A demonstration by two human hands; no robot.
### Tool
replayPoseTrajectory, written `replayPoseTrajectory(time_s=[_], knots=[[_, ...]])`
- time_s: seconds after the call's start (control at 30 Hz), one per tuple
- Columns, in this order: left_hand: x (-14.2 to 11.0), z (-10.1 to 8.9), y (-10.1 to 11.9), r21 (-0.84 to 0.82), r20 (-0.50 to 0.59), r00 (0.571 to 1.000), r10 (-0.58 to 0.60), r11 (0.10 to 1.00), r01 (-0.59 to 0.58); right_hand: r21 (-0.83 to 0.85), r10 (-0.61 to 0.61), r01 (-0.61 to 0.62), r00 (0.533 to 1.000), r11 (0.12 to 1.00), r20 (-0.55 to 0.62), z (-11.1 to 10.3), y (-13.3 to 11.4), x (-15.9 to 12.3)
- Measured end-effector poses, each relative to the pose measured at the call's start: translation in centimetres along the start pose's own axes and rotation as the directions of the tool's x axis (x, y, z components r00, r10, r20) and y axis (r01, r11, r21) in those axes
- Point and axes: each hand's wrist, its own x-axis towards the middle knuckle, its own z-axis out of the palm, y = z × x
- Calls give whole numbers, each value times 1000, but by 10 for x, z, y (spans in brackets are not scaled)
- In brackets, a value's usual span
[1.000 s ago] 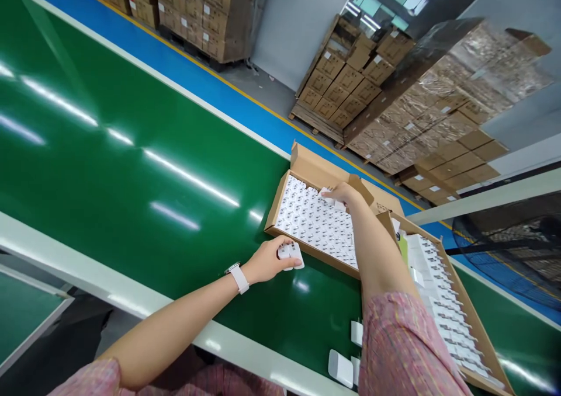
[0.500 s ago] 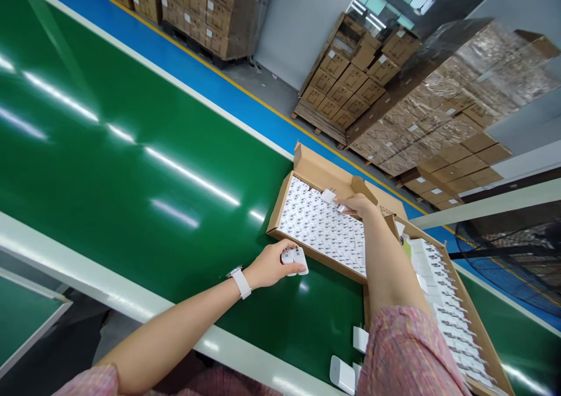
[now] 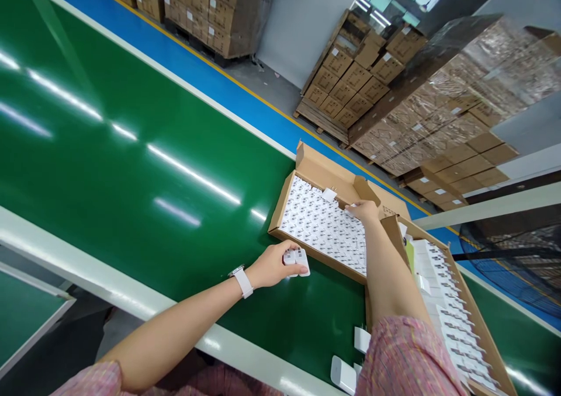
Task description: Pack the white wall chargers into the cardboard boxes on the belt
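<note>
My left hand [image 3: 280, 264] grips a pair of white plug chargers [image 3: 296, 260] side by side, held over the green surface just in front of an open carton [image 3: 319, 260]. That carton is filled with rows of white chargers [image 3: 313, 223], their metal prongs facing up. At its far right side, my right hand [image 3: 364, 210] has its fingers closed on a white charger, mostly hidden by the fingers. One charger [image 3: 328, 195] lies on top near the carton's far edge, prongs pointing up and away.
A second carton [image 3: 477, 332] with white chargers stands to the right, partly behind my right arm. Loose chargers [image 3: 343, 375] lie near the front edge of the green worktop [image 3: 131, 209]. Stacked boxes [image 3: 346, 75] stand beyond the blue floor strip, and a fan [image 3: 512, 261] is at right.
My right hand has shifted slightly right along the carton's far side, fingers still closed. The left hand keeps its two chargers in nearly the same spot. The view has moved a little.
</note>
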Motion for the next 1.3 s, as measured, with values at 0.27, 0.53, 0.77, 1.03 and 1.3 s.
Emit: replayPoseTrajectory(time_s=[0.27,0.53,0.77,1.03,1.3], knots=[[1,1,-3,1,-5,1000,15,1000,-15,-18,7,-7,1000,1000,-9,17,-21,-10],[1,1,-3,21,8,1000,19,1000,-19,65,-299,294,950,954,90,20,-50,-13],[1,0,-2,13,22,1000,3,1000,-3,70,-442,436,890,897,112,15,-62,-11],[3,1,-2,22,-19,999,33,999,-32,49,-466,463,880,885,89,16,-55,-17],[1,1,-4,98,14,998,57,994,-58,57,-480,477,870,877,112,10,-67,-24]])
